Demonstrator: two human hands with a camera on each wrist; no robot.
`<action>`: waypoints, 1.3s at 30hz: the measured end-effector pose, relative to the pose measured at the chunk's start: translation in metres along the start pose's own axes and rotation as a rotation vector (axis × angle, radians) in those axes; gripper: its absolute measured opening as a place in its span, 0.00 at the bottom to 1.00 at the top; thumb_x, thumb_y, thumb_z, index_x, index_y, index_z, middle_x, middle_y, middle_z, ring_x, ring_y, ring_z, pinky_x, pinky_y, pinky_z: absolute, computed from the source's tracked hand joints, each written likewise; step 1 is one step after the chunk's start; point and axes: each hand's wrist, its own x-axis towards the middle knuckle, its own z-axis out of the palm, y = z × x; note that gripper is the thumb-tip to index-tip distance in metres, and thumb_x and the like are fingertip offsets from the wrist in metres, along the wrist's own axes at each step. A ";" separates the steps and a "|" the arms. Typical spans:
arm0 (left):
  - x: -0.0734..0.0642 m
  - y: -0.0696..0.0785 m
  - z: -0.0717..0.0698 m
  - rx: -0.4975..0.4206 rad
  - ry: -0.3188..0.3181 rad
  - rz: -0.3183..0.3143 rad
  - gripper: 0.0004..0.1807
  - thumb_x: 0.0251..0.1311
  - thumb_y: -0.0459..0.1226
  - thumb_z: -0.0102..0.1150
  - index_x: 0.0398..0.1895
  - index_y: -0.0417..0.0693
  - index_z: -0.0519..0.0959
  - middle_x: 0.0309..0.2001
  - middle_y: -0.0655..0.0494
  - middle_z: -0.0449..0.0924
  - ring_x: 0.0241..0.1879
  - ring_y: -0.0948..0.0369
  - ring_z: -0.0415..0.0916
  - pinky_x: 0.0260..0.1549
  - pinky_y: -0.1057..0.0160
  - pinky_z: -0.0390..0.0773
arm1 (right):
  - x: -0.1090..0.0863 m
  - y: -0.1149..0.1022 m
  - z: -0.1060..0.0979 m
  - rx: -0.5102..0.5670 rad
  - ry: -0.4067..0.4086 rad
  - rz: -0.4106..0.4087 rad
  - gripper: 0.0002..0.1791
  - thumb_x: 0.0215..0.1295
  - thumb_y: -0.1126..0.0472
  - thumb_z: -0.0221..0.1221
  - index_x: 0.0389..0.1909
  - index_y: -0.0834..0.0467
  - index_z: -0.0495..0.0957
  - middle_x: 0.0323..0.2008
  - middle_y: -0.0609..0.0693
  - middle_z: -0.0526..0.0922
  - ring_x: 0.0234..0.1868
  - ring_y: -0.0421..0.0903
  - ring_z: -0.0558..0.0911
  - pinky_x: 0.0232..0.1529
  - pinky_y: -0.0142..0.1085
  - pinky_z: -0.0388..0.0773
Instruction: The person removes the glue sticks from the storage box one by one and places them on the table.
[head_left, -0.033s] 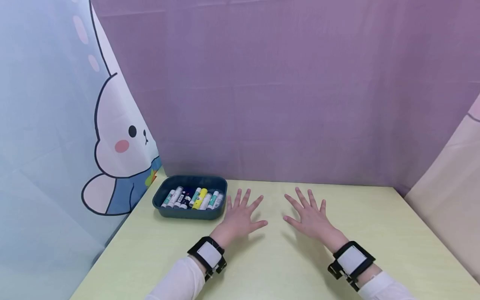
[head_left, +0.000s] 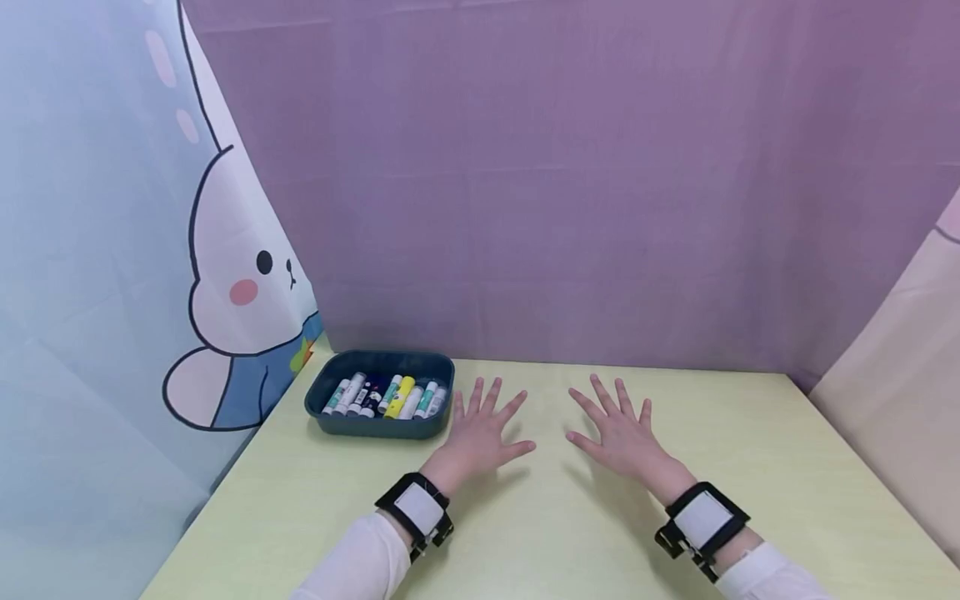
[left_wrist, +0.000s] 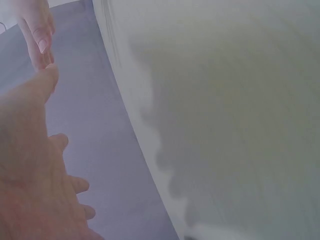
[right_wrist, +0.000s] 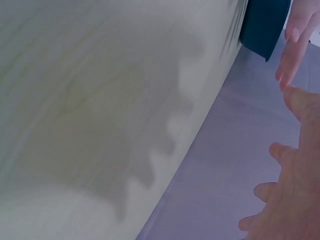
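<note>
Both hands hover over the table with fingers spread, holding nothing. The left hand (head_left: 478, 435) is palm down just right of a dark blue-green tray (head_left: 382, 427). Across a gap, the right hand (head_left: 622, 433) mirrors it on the right side. Several small tubes lie side by side in the tray, shaped like glue sticks or lip balms; among them are a yellow tube (head_left: 400, 397), white ones and dark blue ones. In the left wrist view the left palm (left_wrist: 30, 165) faces the table, and its shadow falls there. The right wrist view shows the right palm (right_wrist: 295, 185) likewise.
The pale yellow-green table (head_left: 540, 533) reaches back to a purple cloth (head_left: 570, 183). On the left hangs a light blue cloth (head_left: 90, 250) with a cartoon animal; a cream cloth (head_left: 900, 358) hangs on the right. Each wrist wears a black strap (head_left: 415, 514) with a camera.
</note>
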 end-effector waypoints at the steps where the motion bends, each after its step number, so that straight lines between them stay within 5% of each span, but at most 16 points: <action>1: 0.000 0.000 0.001 0.000 -0.002 0.000 0.43 0.56 0.70 0.42 0.73 0.74 0.46 0.76 0.48 0.37 0.73 0.44 0.25 0.67 0.32 0.34 | 0.000 0.000 0.000 0.003 -0.002 0.000 0.37 0.62 0.36 0.52 0.71 0.42 0.57 0.74 0.56 0.44 0.72 0.69 0.39 0.58 0.78 0.36; 7: 0.002 0.002 0.003 -0.014 -0.014 0.004 0.43 0.56 0.70 0.43 0.73 0.75 0.44 0.76 0.50 0.35 0.73 0.45 0.22 0.67 0.32 0.29 | -0.001 -0.002 -0.003 0.000 -0.016 -0.002 0.38 0.62 0.35 0.52 0.71 0.42 0.56 0.74 0.56 0.44 0.72 0.68 0.38 0.59 0.78 0.37; 13: -0.005 0.003 -0.006 -0.013 0.000 0.042 0.44 0.56 0.70 0.42 0.74 0.73 0.43 0.76 0.49 0.35 0.73 0.44 0.25 0.68 0.33 0.35 | 0.004 -0.005 -0.010 0.018 -0.005 -0.006 0.38 0.63 0.36 0.52 0.71 0.42 0.55 0.74 0.57 0.45 0.72 0.68 0.38 0.58 0.78 0.34; 20: -0.025 -0.014 -0.030 -0.040 0.115 0.081 0.43 0.59 0.67 0.43 0.74 0.69 0.42 0.75 0.48 0.34 0.73 0.45 0.26 0.70 0.38 0.38 | 0.023 -0.025 -0.015 0.084 0.012 -0.045 0.38 0.64 0.37 0.51 0.72 0.44 0.54 0.74 0.59 0.44 0.72 0.67 0.39 0.61 0.76 0.38; 24: -0.040 -0.041 -0.048 -0.082 0.232 0.039 0.42 0.62 0.62 0.46 0.75 0.61 0.45 0.75 0.45 0.37 0.73 0.45 0.30 0.71 0.41 0.40 | 0.041 -0.046 -0.014 0.192 -0.004 -0.066 0.38 0.67 0.40 0.50 0.73 0.52 0.53 0.72 0.63 0.48 0.72 0.66 0.43 0.66 0.69 0.48; 29: -0.054 -0.093 -0.063 -0.186 0.371 -0.078 0.43 0.63 0.57 0.50 0.74 0.50 0.48 0.73 0.38 0.45 0.72 0.40 0.37 0.69 0.38 0.45 | 0.068 -0.078 -0.005 0.340 -0.046 -0.049 0.37 0.70 0.46 0.50 0.71 0.61 0.53 0.71 0.64 0.53 0.73 0.60 0.50 0.70 0.56 0.55; 39: -0.055 -0.183 -0.070 -0.324 0.394 -0.357 0.44 0.66 0.54 0.47 0.74 0.39 0.41 0.72 0.32 0.39 0.71 0.35 0.37 0.64 0.30 0.47 | 0.114 -0.129 0.031 0.573 -0.061 0.071 0.40 0.70 0.49 0.50 0.72 0.67 0.46 0.69 0.66 0.58 0.68 0.58 0.61 0.69 0.48 0.62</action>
